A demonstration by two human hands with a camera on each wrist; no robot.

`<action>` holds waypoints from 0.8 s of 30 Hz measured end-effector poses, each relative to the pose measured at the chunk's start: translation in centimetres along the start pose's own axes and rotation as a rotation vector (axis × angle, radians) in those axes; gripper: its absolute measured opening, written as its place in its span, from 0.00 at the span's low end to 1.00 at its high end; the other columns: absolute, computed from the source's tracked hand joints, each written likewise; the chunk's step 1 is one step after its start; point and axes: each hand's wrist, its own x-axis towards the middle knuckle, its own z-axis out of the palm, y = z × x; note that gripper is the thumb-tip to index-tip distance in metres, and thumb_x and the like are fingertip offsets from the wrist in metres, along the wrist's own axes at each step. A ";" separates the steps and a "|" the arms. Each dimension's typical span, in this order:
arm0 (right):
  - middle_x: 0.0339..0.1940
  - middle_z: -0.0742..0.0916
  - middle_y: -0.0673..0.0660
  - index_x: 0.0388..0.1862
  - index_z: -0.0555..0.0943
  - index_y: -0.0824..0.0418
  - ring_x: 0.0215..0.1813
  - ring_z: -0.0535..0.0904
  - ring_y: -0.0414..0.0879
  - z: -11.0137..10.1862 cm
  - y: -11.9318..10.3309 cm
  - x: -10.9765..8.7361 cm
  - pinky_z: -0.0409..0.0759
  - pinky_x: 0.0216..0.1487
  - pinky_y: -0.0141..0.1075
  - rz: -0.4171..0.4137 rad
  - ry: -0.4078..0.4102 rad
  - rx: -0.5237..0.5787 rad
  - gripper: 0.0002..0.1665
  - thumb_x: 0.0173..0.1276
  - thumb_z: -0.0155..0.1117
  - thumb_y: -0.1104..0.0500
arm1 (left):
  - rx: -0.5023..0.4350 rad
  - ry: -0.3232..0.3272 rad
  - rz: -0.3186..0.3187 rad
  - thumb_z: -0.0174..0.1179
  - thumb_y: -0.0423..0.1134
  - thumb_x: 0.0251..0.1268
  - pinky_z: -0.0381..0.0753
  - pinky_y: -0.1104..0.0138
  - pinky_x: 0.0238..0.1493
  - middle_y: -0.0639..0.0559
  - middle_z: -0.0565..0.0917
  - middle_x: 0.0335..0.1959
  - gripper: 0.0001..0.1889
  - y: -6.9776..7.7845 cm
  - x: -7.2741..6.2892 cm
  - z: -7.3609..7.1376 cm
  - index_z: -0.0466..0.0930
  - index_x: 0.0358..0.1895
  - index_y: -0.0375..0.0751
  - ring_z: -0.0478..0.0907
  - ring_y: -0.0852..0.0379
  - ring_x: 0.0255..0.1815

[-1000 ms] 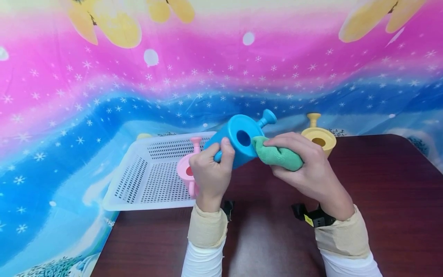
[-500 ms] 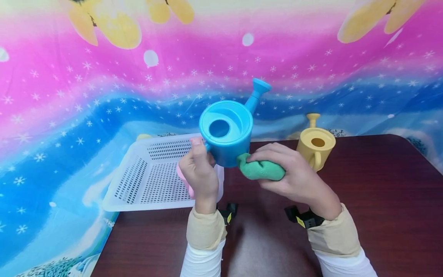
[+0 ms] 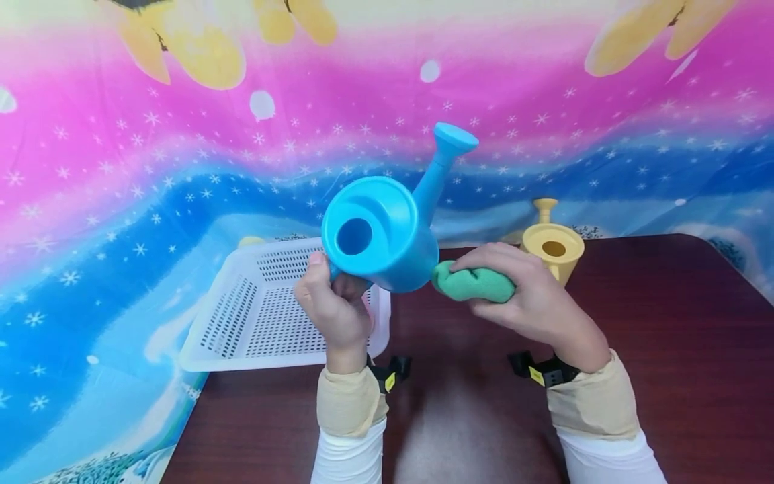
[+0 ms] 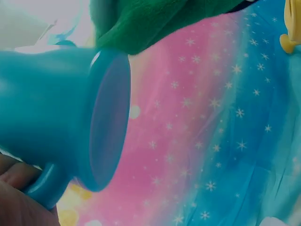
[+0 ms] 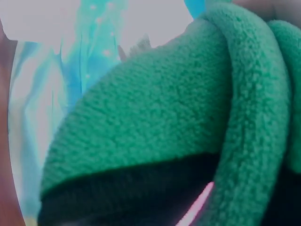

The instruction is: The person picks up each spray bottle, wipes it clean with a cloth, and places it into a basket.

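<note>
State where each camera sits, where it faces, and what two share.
Head: worn on the head, facing forward and down at the blue watering can and green cloth; left hand, right hand and sleeves show.
Left wrist: on that wrist, facing the can's closed end; fingers show lower left.
Right wrist: on that wrist, close on the cloth; skin shows top right.
Head and left wrist share can and cloth.

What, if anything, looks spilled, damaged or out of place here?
Nothing stands out. The blue watering can is tilted, but the left hand grips its handle; the right hand holds a green cloth. The yellow watering can stands upright. No spill or damage shows.
</note>
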 end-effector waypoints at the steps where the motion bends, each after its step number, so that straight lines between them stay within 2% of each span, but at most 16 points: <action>1: 0.53 0.89 0.49 0.55 0.87 0.50 0.50 0.79 0.37 -0.2 0.1 -0.1 0.77 0.48 0.34 0.008 0.017 -0.003 0.34 0.49 0.79 0.73 | -0.006 -0.015 0.001 0.45 0.44 0.76 0.44 0.66 0.15 0.57 0.55 0.09 0.28 0.0 0.1 -0.1 0.51 0.14 0.38 0.47 0.63 0.11; 4: 0.53 0.89 0.52 0.56 0.86 0.53 0.48 0.78 0.37 -0.7 0.3 -0.3 0.76 0.46 0.33 0.031 0.049 -0.017 0.34 0.50 0.78 0.74 | 0.000 -0.069 0.006 0.45 0.45 0.76 0.47 0.66 0.15 0.56 0.56 0.09 0.29 0.0 0.1 -0.3 0.52 0.12 0.38 0.47 0.63 0.10; 9: 0.54 0.88 0.52 0.60 0.84 0.53 0.48 0.77 0.38 -1.2 0.4 -0.5 0.76 0.49 0.35 0.098 0.044 -0.041 0.34 0.53 0.79 0.72 | 0.041 -0.159 0.026 0.46 0.44 0.75 0.49 0.67 0.16 0.52 0.54 0.08 0.30 -0.2 0.0 -0.6 0.53 0.10 0.38 0.48 0.61 0.10; 12: 0.47 0.88 0.50 0.59 0.84 0.54 0.45 0.77 0.37 -1.4 0.6 -0.7 0.77 0.48 0.36 0.140 0.027 -0.029 0.32 0.55 0.80 0.71 | 0.038 -0.222 0.002 0.46 0.42 0.73 0.48 0.67 0.16 0.51 0.53 0.08 0.29 -0.1 -0.1 -0.9 0.52 0.10 0.38 0.49 0.60 0.10; 15: 0.45 0.89 0.51 0.58 0.86 0.56 0.44 0.81 0.34 -1.6 1.0 -0.6 0.80 0.47 0.32 0.117 0.024 0.011 0.30 0.55 0.80 0.71 | 0.062 -0.303 -0.017 0.43 0.41 0.71 0.49 0.68 0.16 0.51 0.52 0.08 0.27 0.0 -0.1 -1.2 0.52 0.10 0.40 0.49 0.59 0.10; 16: 0.46 0.90 0.51 0.58 0.86 0.57 0.45 0.82 0.33 -1.6 1.1 -0.6 0.81 0.47 0.31 0.108 0.020 0.050 0.30 0.55 0.80 0.71 | 0.043 -0.335 -0.032 0.42 0.40 0.71 0.48 0.68 0.16 0.50 0.52 0.09 0.26 0.0 -0.1 -1.3 0.51 0.10 0.40 0.49 0.58 0.10; 18: 0.52 0.89 0.50 0.61 0.85 0.58 0.49 0.83 0.35 -1.8 1.4 -0.6 0.83 0.50 0.30 0.064 0.007 0.111 0.35 0.53 0.81 0.72 | 0.014 -0.405 -0.067 0.42 0.40 0.71 0.47 0.68 0.16 0.51 0.52 0.09 0.26 0.0 -0.2 -1.4 0.51 0.10 0.41 0.48 0.58 0.10; 21: 0.54 0.87 0.44 0.62 0.84 0.58 0.50 0.82 0.35 -2.1 1.5 -0.9 0.82 0.49 0.31 0.031 -0.014 0.127 0.40 0.48 0.84 0.71 | -0.033 -0.501 -0.118 0.42 0.38 0.71 0.47 0.68 0.14 0.51 0.53 0.09 0.25 -0.1 -0.2 -1.6 0.53 0.10 0.41 0.48 0.57 0.10; 22: 0.55 0.86 0.42 0.62 0.83 0.57 0.50 0.81 0.35 -2.1 1.5 -0.9 0.82 0.50 0.31 0.030 -0.022 0.123 0.41 0.46 0.86 0.70 | -0.055 -0.522 -0.152 0.43 0.38 0.71 0.46 0.68 0.13 0.51 0.53 0.09 0.25 -0.1 -0.2 -1.6 0.54 0.10 0.41 0.49 0.57 0.09; 24: 0.55 0.86 0.39 0.62 0.84 0.57 0.51 0.81 0.35 -2.2 1.3 -1.0 0.82 0.50 0.31 0.031 -0.036 0.105 0.42 0.44 0.87 0.69 | -0.054 -0.559 -0.172 0.41 0.38 0.70 0.46 0.68 0.13 0.51 0.54 0.09 0.24 -0.1 -0.2 -1.6 0.55 0.10 0.41 0.50 0.57 0.09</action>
